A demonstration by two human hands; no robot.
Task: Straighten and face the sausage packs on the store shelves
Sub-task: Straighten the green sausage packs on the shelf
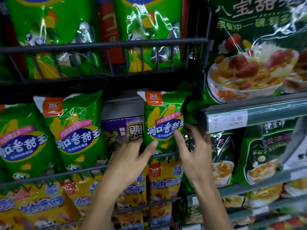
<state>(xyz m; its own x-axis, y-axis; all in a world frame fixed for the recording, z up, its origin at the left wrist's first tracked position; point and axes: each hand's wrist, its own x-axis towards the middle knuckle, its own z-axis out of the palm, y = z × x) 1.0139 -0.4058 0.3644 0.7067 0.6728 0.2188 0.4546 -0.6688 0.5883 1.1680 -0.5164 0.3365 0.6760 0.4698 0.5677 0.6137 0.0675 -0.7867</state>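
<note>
A green corn sausage pack (163, 118) stands upright in the middle wire rack, at its right end. My left hand (129, 161) touches the pack's lower left edge with its thumb stretched onto the front. My right hand (194, 150) rests on the pack's right side, thumb on the front and fingers spread behind its edge. Two more green packs (74, 130) lean to the left in the same rack. Behind the gap between them shows a purple pack (123, 128).
More green packs (146, 30) fill the black wire rack (106, 44) above. Yellow sausage packs (164, 181) sit in the rack below. To the right, dark green porridge bags (254, 47) stand on shelves with a price strip (235, 119) reading 15.90.
</note>
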